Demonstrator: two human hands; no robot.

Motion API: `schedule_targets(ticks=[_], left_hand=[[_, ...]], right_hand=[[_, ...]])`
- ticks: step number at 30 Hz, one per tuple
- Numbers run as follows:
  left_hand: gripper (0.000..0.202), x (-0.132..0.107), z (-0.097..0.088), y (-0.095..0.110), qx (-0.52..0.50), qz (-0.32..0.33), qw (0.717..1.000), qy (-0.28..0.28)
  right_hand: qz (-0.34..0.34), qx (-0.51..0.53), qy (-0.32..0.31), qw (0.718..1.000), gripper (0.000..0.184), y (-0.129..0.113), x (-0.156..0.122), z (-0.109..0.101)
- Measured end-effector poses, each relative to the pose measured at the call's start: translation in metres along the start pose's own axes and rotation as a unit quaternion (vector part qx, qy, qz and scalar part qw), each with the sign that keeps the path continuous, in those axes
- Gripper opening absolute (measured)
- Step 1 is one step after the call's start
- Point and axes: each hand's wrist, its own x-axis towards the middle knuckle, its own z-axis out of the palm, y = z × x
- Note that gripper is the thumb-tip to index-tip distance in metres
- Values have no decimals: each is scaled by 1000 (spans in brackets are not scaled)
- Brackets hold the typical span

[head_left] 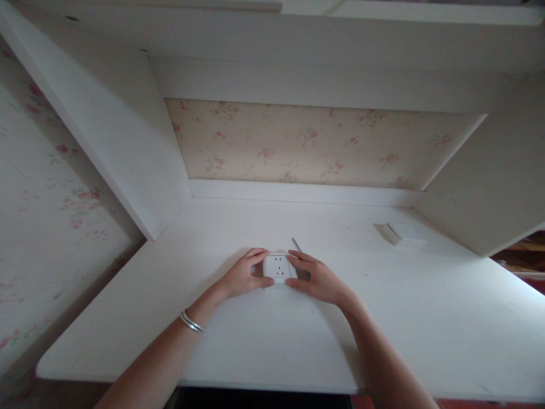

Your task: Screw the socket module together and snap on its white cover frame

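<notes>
A white wall socket (279,267) with several dark slots faces up on the white desk, between my two hands. My left hand (249,274) grips its left edge, thumb on the near side and fingers on the far side. On the right edge, my right hand (313,276) holds it the same way. Just beyond my right fingertips a thin grey rod-like tool (297,245) shows; its near part is hidden by the hand. The socket's underside is out of sight.
A white box-like piece (404,234) lies at the right rear of the desk (255,341). White side panels (123,125) rise left and right, with a shelf (298,40) overhead. Floral wallpaper (289,142) covers the wall behind.
</notes>
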Motion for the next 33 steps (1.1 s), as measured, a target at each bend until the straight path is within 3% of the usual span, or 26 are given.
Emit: schedule_targets(ticks=[15, 33], left_hand=[[92, -2, 3, -2, -5, -4, 1000, -8], [87, -1, 4, -1, 12, -5, 1000, 5]], right_hand=[[17, -7, 13, 1000, 70, 1, -1, 1], [17, -19, 8, 1000, 67, -4, -2, -3]])
